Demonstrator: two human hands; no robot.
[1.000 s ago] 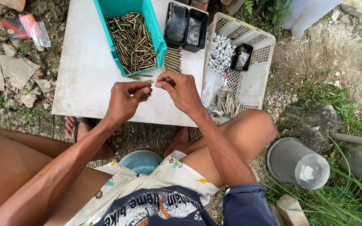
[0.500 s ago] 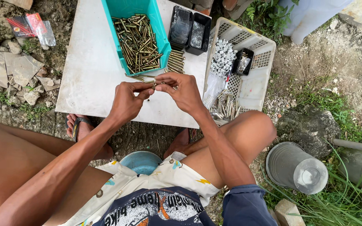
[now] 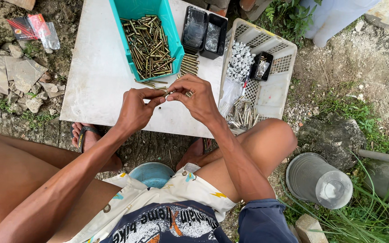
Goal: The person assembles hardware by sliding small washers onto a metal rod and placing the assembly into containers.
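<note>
Since the earlier frames the two hands have barely shifted: they stay together above the near edge of the white board (image 3: 95, 90), fingertips meeting at the same spot just below the teal bin (image 3: 133, 9).

The left hand (image 3: 133, 110) comes up from the lower left, its thumb and forefinger pinched on a small brass-coloured piece (image 3: 164, 95); just what that piece is, the view is too small to tell. The right hand (image 3: 196, 99) reaches in from the right, wrist bent, its thumb and first fingers closed on the same little piece from the other side, so both hands grip it between them in the air over the board.

Nearest the camera are the person's bare knees, printed shorts and a sandalled foot (image 3: 84, 135) on the ground, with a blue bowl (image 3: 151, 173) between the legs. Beyond the hands, a few loose brass tubes (image 3: 151, 83) lie on the board, and the teal bin holds a heap of brass tubes (image 3: 149, 45). To the right stand two black trays (image 3: 203, 29) and a white slotted basket (image 3: 275, 90) with silvery parts inside.
</note>
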